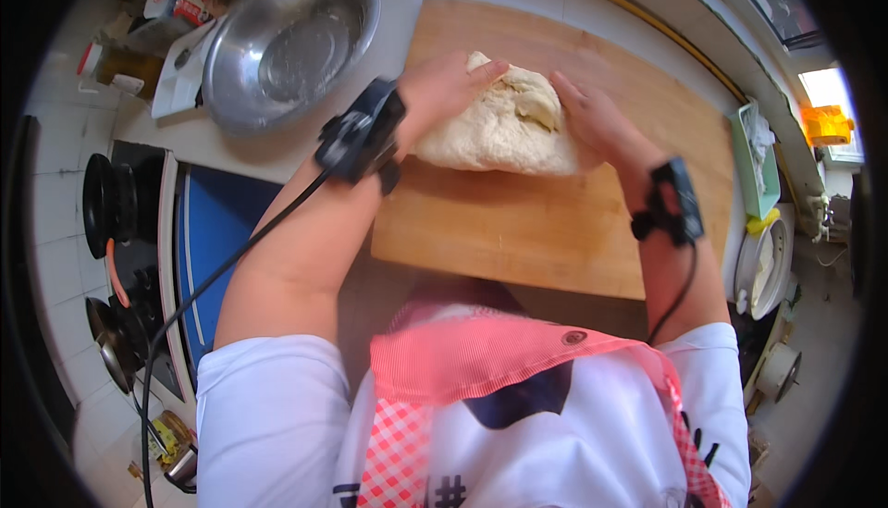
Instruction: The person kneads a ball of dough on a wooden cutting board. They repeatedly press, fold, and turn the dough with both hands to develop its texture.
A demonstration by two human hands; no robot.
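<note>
A large lump of pale dough (496, 130) sits on a wooden board (513, 230), with an uneven fold and a hollow in its upper right part. Against its left side lies my left hand (447, 88), the thumb reaching over the top of the dough. My right hand (590, 116) cups the opposite side, its thumb along the dough's edge. Both hands press on the dough from the sides, and the fingers beneath or behind it are partly hidden. Each wrist carries a strapped black device with a cable.
A wide steel basin (298, 43) with residue stands left of the board, beside a white tray (177, 78) and a red-lidded jar (121, 69). Pans (107, 206) sit on the stove at far left. A green bin (753, 161) and a white pot (764, 265) are at right.
</note>
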